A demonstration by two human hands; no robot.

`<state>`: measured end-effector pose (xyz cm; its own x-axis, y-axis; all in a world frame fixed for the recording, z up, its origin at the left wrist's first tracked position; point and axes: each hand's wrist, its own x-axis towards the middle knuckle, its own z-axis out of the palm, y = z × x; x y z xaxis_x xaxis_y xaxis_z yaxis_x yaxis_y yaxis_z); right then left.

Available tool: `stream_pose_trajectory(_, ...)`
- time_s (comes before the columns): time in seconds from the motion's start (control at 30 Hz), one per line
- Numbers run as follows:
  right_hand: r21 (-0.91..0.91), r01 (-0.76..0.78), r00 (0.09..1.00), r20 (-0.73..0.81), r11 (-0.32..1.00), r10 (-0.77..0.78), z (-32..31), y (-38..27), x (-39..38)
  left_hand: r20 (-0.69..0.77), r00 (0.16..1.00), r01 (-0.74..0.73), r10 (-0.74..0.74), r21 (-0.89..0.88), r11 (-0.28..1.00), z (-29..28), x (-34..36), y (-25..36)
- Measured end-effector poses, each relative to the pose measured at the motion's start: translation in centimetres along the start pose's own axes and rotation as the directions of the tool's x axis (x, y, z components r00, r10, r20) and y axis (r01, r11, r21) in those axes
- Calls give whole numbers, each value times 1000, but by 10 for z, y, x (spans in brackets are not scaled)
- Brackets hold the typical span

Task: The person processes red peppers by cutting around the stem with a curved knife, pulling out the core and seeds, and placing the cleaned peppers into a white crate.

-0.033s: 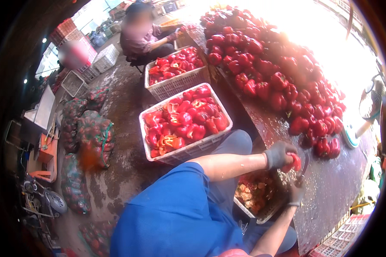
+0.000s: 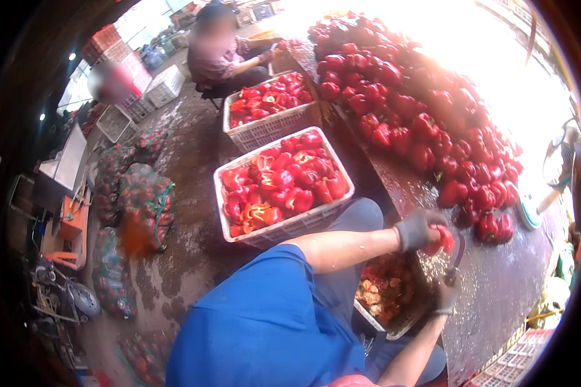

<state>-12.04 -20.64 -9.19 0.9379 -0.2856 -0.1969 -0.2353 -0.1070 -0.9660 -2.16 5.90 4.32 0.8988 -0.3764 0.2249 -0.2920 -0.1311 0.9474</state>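
My left hand [image 2: 421, 231], in a dark grey glove, is closed around a red bell pepper [image 2: 440, 240] above the near edge of the table. Just below it my gloved right hand [image 2: 447, 291] grips a knife with a curved blade [image 2: 460, 250], its tip curving up beside the pepper. Whether the blade touches the pepper I cannot tell. Under both hands stands a light-coloured bin [image 2: 372, 318] holding pale pepper cores and red scraps. To the left, a white crate [image 2: 290, 227] is heaped with cut red peppers.
A big pile of whole red peppers [image 2: 426, 129] covers the table's far part. A second white crate [image 2: 274, 131] of cut peppers stands near a seated co-worker [image 2: 219, 64]. Net sacks [image 2: 142, 200] lie on the floor at left; a fan [image 2: 560, 155] stands at right.
The whole view has shifted slightly, so most background things sit a little farther right and lower. Both hands keep their holds on the pepper and the knife.
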Motion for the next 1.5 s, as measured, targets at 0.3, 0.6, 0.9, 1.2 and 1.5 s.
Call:
stream_pose_trajectory(0.3, -267, 127, 956, 288, 955, -47, 11, 0, -22, -779, 580, 228, 238, 436, 871, -280, -145, -82)
stream_pose_trajectory(0.6, -441, 196, 949, 310, 876, -56, 30, 0, -35, -715, 643, 762, -273, 563, 318, -359, -362, -171)
stream_pose_trajectory(0.9, -505, 233, 958, 267, 831, -106, 8, -4, -36, -657, 584, 769, -477, 635, 68, -306, -315, -138)
stream_pose_trajectory(1.2, -442, 211, 956, 279, 872, -90, 27, -24, -36, -528, 554, 574, -644, 802, -165, -352, -286, -128)
stream_pose_trajectory(1.5, -76, 109, 993, 50, 991, -105, 20, -30, -39, -257, 929, 365, -265, 751, 551, -268, -90, -47)
